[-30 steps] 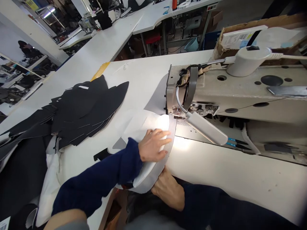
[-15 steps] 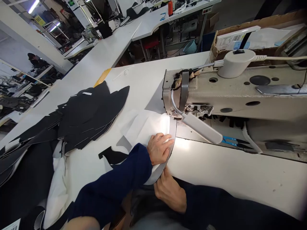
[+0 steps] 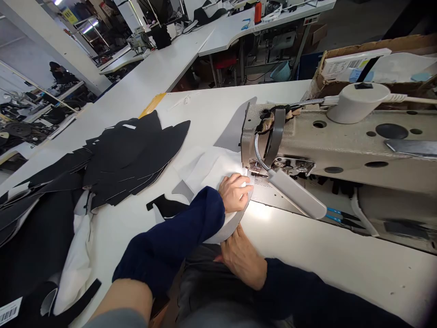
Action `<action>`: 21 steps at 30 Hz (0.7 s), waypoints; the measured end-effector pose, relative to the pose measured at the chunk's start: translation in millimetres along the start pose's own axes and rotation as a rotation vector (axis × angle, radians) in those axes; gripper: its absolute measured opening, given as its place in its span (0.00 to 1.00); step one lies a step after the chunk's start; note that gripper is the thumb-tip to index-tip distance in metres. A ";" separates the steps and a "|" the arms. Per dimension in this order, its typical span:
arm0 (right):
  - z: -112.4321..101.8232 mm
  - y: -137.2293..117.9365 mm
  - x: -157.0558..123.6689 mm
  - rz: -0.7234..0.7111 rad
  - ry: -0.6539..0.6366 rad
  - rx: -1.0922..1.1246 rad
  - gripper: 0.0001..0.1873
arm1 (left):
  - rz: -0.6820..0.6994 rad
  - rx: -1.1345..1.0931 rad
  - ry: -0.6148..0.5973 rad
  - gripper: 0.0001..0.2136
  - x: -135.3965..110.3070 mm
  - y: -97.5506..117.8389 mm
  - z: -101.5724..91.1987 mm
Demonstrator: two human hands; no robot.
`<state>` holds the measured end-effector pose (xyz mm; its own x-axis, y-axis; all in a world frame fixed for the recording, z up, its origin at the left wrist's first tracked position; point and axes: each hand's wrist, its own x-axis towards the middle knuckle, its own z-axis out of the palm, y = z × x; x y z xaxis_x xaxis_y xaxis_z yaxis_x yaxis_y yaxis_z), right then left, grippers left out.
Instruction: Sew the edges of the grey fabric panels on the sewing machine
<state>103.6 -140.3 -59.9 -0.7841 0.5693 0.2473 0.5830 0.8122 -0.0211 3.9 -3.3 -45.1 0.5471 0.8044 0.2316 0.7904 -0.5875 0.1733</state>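
Note:
A white and grey fabric piece [image 3: 221,164] lies under the head of the sewing machine [image 3: 290,132], its curved grey edge along the right side. My left hand [image 3: 235,193] rests on this fabric just in front of the needle area, fingers a little bent and apart, palm down. Closer to my body, my right hand [image 3: 243,257] pinches the grey edge of the same piece at the table's front edge; its fingertips are partly hidden. Grey fabric [image 3: 235,125] also shows behind the machine head. The needle itself is hidden.
Stacked black fabric pieces [image 3: 133,159] cover the left of the white table [image 3: 327,250]. A small black scrap [image 3: 167,207] lies beside my left sleeve. A white lamp [image 3: 297,193] hangs by the needle, near blue-handled snips [image 3: 341,217]. A cardboard box [image 3: 319,75] stands behind the machine.
The fabric has slid further under the machine head, and more grey cloth shows behind it. Both my hands have moved forward with it. The camera view has shifted slightly.

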 end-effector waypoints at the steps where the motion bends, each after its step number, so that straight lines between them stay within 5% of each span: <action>1: 1.1 -1.5 -0.4 -0.010 0.010 0.007 0.40 | 0.000 0.000 -0.008 0.15 3.3 -2.1 -1.7; 6: 13.8 -14.8 -9.4 -0.107 0.151 0.059 0.40 | 0.064 0.032 -0.209 0.14 -20.6 10.4 -36.7; 10: 10.7 -16.5 -9.3 -0.114 0.094 0.046 0.37 | 0.096 0.157 -0.364 0.18 -64.9 31.8 -62.6; 14: 4.2 -16.2 -5.6 -0.097 0.094 0.036 0.38 | 0.078 0.240 -0.337 0.19 -80.4 35.2 -56.8; 21: 6.0 -16.0 -4.7 -0.099 0.071 0.032 0.42 | 0.073 0.248 -0.272 0.18 -72.9 33.0 -44.8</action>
<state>96.7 -155.3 -66.5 -0.8198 0.4767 0.3173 0.4958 0.8681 -0.0234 -22.3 -85.3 -13.4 0.6312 0.7749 -0.0339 0.7712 -0.6316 -0.0794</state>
